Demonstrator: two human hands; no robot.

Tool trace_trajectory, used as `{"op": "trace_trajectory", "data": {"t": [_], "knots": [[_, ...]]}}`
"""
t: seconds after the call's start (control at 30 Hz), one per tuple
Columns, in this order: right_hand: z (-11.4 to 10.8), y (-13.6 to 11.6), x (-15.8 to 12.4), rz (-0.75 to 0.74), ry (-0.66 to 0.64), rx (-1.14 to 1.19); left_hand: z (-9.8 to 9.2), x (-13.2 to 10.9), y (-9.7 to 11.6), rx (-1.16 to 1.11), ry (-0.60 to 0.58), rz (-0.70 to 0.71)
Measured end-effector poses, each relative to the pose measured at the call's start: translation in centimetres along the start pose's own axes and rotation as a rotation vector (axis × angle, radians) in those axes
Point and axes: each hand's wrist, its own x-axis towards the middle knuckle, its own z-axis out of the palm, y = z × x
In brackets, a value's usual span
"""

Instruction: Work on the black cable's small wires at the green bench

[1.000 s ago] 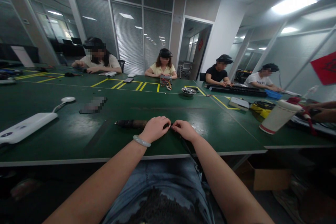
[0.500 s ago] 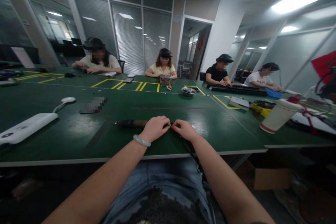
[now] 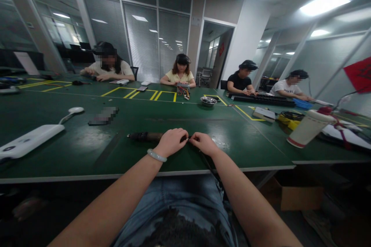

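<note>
A dark, pen-shaped electric screwdriver (image 3: 145, 136) lies along the green table, its thin metal tip pointing left. Around its rear end the fingers of my left hand (image 3: 174, 141) are closed. Close beside it, my right hand (image 3: 203, 143) pinches the end of a black cable (image 3: 208, 162), which drops over the table edge toward my lap. A small shiny metal bit shows between the fingertips of both hands. Whether cable and screwdriver are joined there is hidden by the fingers.
On the green table (image 3: 139, 117), a phone (image 3: 103, 116) and a white device with a cord (image 3: 31, 141) lie left. A metal bowl (image 3: 208, 101) stands ahead, a white cup with a red lid (image 3: 308, 128) right. Several people sit across the table. A cardboard box (image 3: 301, 197) is below right.
The view has shifted very slightly. Both hands keep the same hold at the screwdriver's rear end, with no clear movement.
</note>
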Motion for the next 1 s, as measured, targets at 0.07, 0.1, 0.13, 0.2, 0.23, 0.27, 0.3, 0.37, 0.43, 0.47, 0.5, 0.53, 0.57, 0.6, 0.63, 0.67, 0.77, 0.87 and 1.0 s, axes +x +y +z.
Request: {"op": "trace_trajectory", "data": {"t": [0.07,0.1,0.13,0.2,0.23,0.27,0.3,0.37,0.43,0.47,0.5,0.53,0.57,0.6,0.63,0.67,0.77,0.87,1.0], "knots": [[0.03,0.03,0.0,-0.002,0.001,-0.001,-0.09,-0.03,0.03,-0.003,-0.002,0.007],[0.06,0.06,0.01,-0.003,0.0,-0.003,-0.11,-0.04,0.04,-0.004,-0.002,0.01],[0.1,0.1,0.03,-0.002,-0.002,-0.004,-0.11,-0.04,0.04,-0.004,-0.001,0.012],[0.2,0.19,0.08,0.002,-0.003,-0.008,-0.06,-0.04,0.04,0.0,0.0,0.01],[0.24,0.23,0.12,0.003,-0.004,-0.012,-0.01,-0.04,0.04,0.002,0.0,0.009],[0.28,0.27,0.15,0.004,-0.002,-0.017,0.04,-0.03,0.04,0.004,-0.001,0.006],[0.3,0.29,0.19,0.005,0.0,-0.022,0.08,-0.02,0.04,0.006,-0.001,0.0],[0.3,0.3,0.23,0.005,-0.001,-0.031,0.12,0.0,0.05,0.006,-0.004,-0.007],[0.25,0.24,0.23,0.006,-0.002,-0.032,0.1,0.01,0.05,0.007,-0.01,-0.008],[0.22,0.2,0.21,0.005,-0.002,-0.029,0.08,0.01,0.06,0.007,-0.013,-0.005],[0.19,0.15,0.18,0.006,-0.004,-0.025,0.06,0.0,0.06,0.007,-0.015,0.0],[0.16,0.11,0.14,0.008,-0.006,-0.021,0.04,0.0,0.06,0.006,-0.016,0.004],[0.14,0.08,0.1,0.01,-0.008,-0.017,0.02,-0.01,0.06,0.005,-0.015,0.007],[0.12,0.06,0.05,0.014,-0.01,-0.015,0.0,-0.01,0.06,0.004,-0.012,0.009],[0.11,0.05,0.01,0.018,-0.011,-0.014,-0.01,-0.02,0.07,0.002,-0.009,0.012],[0.1,0.05,-0.02,0.021,-0.009,-0.014,-0.02,-0.02,0.08,0.001,-0.005,0.013],[0.08,0.07,-0.01,0.02,0.0,-0.02,-0.06,-0.02,0.13,-0.001,0.001,-0.001],[0.07,0.05,0.09,0.01,0.001,-0.031,-0.11,-0.04,0.19,0.008,-0.008,-0.015],[0.08,0.01,0.15,0.004,0.001,-0.03,-0.13,-0.07,0.19,0.015,-0.02,-0.002]]}}
